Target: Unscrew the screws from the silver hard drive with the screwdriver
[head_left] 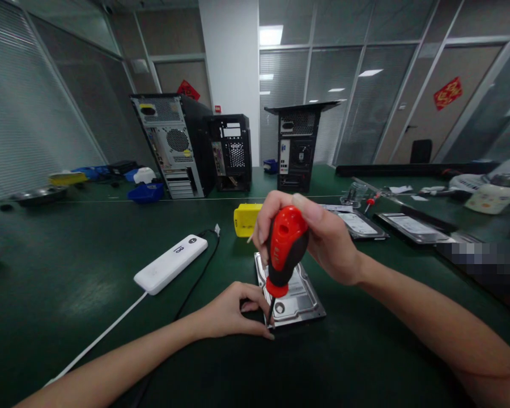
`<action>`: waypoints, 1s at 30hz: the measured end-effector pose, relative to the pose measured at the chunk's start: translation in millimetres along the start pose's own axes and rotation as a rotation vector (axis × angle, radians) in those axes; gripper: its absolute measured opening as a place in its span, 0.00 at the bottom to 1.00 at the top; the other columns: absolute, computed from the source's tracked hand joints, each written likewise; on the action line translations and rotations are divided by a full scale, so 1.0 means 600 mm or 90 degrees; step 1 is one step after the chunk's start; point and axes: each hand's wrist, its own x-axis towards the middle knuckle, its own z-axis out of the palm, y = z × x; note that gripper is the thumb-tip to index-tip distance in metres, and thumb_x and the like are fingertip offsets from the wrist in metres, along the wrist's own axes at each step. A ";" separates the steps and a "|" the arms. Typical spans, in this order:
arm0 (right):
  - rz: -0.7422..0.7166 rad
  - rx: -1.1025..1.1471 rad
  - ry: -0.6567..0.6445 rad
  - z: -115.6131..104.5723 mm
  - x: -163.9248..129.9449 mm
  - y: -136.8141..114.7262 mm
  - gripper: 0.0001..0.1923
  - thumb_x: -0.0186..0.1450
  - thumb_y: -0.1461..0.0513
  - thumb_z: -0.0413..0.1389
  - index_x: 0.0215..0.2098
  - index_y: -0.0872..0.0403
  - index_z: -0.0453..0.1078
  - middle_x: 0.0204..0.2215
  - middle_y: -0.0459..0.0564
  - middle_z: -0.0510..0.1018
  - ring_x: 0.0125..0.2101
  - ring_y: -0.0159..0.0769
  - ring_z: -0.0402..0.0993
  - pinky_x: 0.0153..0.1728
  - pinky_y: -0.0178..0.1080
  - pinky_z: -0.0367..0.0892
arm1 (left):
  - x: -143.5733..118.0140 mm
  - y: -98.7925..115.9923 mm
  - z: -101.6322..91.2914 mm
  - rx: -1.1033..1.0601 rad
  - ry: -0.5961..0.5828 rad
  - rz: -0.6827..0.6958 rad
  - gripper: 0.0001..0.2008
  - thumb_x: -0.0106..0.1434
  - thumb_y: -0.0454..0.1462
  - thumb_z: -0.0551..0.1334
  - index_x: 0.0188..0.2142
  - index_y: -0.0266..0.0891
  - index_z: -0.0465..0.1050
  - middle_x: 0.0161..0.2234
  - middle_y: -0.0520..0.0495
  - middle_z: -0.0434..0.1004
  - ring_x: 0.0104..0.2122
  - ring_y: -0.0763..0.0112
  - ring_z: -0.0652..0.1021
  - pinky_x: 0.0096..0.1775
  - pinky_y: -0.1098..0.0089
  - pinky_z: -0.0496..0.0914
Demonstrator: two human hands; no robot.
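I've got the hard drive [304, 303] flat on the green mat [106, 294], front and centre, label side down or up I can't tell. Right hand [325, 238] is wrapped round the red-and-black screwdriver [287, 243], fingers closed on the handle, thumb up near its butt end. Shaft points down to the drive's near left corner. Whether the tip sits in a screw: can't tell from my view. Left hand [233, 311] is at that same corner, thumb and forefinger bent towards each other around the tip; can't tell if they pinch anything.

Obstructions: handle and right hand cover the far part of the drive and part of the yellow box [243, 221] behind it. Left fingers crowd the corner and hide some of it. Left forearm crosses the black cable [199, 277]. White power strip [172, 263], marked 18, lies beyond that forearm.

On the right, past the right hand: two more drives, one nearer [359, 225], one farther right [412, 226], plus a clear jar [357, 194]. Three computer cases stand at the back: big tower [181, 147], bare frame [229, 153], third case [297, 147]. Blue tray [147, 193] by the big tower.
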 end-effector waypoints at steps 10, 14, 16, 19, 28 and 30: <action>-0.031 -0.098 -0.008 -0.011 0.008 -0.006 0.14 0.73 0.57 0.46 0.39 0.60 0.66 0.35 0.48 0.70 0.35 0.23 0.69 0.39 0.28 0.67 | -0.001 0.000 0.003 -0.017 0.010 0.013 0.08 0.51 0.36 0.73 0.30 0.34 0.79 0.29 0.51 0.74 0.27 0.76 0.64 0.28 0.74 0.55; -0.053 -0.158 -0.007 -0.025 0.009 -0.010 0.11 0.69 0.58 0.54 0.36 0.60 0.67 0.32 0.48 0.70 0.34 0.26 0.69 0.35 0.30 0.67 | 0.000 0.001 0.003 0.003 0.023 0.029 0.08 0.50 0.35 0.73 0.29 0.34 0.79 0.29 0.53 0.72 0.27 0.76 0.63 0.28 0.75 0.55; -0.050 -0.192 -0.005 -0.028 0.008 -0.016 0.11 0.67 0.58 0.56 0.33 0.59 0.66 0.31 0.47 0.70 0.33 0.27 0.70 0.35 0.31 0.68 | 0.000 0.000 0.002 0.028 0.029 0.024 0.09 0.50 0.36 0.74 0.28 0.34 0.78 0.28 0.53 0.71 0.27 0.76 0.63 0.29 0.75 0.56; -0.029 -0.183 -0.026 -0.029 0.006 -0.026 0.09 0.69 0.61 0.52 0.33 0.59 0.64 0.31 0.47 0.71 0.33 0.26 0.71 0.36 0.31 0.71 | 0.000 -0.001 0.002 0.051 0.023 0.029 0.09 0.50 0.37 0.74 0.28 0.34 0.78 0.27 0.54 0.69 0.27 0.76 0.63 0.29 0.75 0.57; -0.010 -0.109 -0.075 -0.030 0.008 -0.027 0.10 0.72 0.60 0.48 0.38 0.60 0.64 0.33 0.47 0.69 0.33 0.23 0.71 0.37 0.28 0.72 | -0.001 0.001 0.001 0.130 0.040 0.052 0.06 0.51 0.34 0.70 0.27 0.35 0.75 0.25 0.55 0.65 0.26 0.76 0.63 0.29 0.76 0.59; -0.004 -0.093 -0.066 -0.031 0.008 -0.023 0.08 0.71 0.62 0.48 0.38 0.59 0.63 0.33 0.46 0.69 0.33 0.23 0.70 0.37 0.28 0.72 | -0.002 -0.001 0.001 0.144 0.035 0.042 0.07 0.51 0.34 0.70 0.27 0.35 0.75 0.24 0.55 0.64 0.26 0.77 0.64 0.29 0.76 0.59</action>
